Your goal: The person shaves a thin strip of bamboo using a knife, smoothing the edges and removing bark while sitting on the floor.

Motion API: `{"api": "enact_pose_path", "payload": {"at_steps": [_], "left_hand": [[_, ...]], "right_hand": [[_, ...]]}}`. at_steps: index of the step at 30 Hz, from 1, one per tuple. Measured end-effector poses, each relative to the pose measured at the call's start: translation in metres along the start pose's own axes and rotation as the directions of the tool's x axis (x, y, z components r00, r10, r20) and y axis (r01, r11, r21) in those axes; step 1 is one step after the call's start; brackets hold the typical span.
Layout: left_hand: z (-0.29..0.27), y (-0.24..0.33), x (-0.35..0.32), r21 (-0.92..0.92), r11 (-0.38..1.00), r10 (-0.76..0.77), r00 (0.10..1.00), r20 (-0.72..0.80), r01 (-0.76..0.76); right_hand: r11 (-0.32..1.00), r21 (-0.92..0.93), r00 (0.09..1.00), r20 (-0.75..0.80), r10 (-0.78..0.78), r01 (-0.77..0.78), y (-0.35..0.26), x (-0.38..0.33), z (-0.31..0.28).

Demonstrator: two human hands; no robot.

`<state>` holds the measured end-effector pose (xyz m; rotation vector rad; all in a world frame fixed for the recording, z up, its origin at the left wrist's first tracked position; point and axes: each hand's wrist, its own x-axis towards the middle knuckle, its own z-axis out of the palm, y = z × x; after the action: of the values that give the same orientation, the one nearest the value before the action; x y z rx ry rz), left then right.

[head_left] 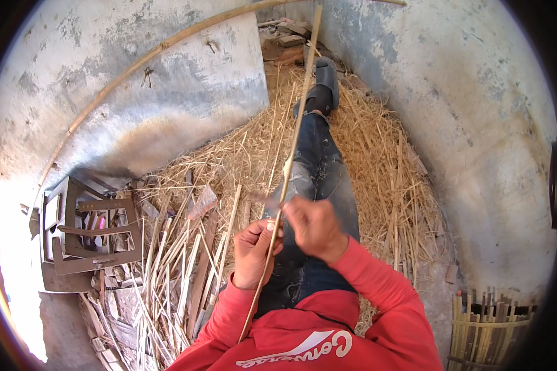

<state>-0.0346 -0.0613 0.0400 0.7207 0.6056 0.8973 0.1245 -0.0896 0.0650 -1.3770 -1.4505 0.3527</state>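
Observation:
A long, thin bamboo strip (304,93) slants from beside my shoe down over my legs to my red shirt front. Low on the strip, my left hand (251,255) is closed round it, thumb on top. My right hand (319,229), smeared by motion, is closed just above and to the right of the left. From its fingers a blurred, narrow blade, seemingly a knife (265,200), points left across the strip. The knife's handle is hidden in the fist.
My jeans-clad legs (337,179) stretch forward over straw-like shavings (377,185). Split bamboo pieces (179,272) lie at left beside a dark metal frame (96,232). A bent pole (161,47) arches along the wall. A slatted bamboo basket (489,334) stands at lower right.

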Motion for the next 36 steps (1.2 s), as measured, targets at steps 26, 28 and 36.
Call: {"api": "enact_pose_path", "payload": {"at_steps": [26,28,36], "left_hand": [[-0.01,0.009,-0.001,0.026,0.999,0.034,0.998,-0.045,-0.033],[-0.012,0.017,0.006,-0.071,0.997,-0.034,0.999,-0.003,0.034],[-0.013,0.03,0.015,-0.021,0.999,0.033,0.999,-0.043,-0.034]], "right_hand": [[0.995,0.001,0.977,0.189,0.096,-0.098,-0.018,-0.033,0.004],[0.998,0.013,0.964,0.26,0.062,-0.067,-0.021,-0.054,0.014],[0.981,0.112,0.985,0.087,0.146,-0.155,-0.023,-0.021,-0.016]]}}
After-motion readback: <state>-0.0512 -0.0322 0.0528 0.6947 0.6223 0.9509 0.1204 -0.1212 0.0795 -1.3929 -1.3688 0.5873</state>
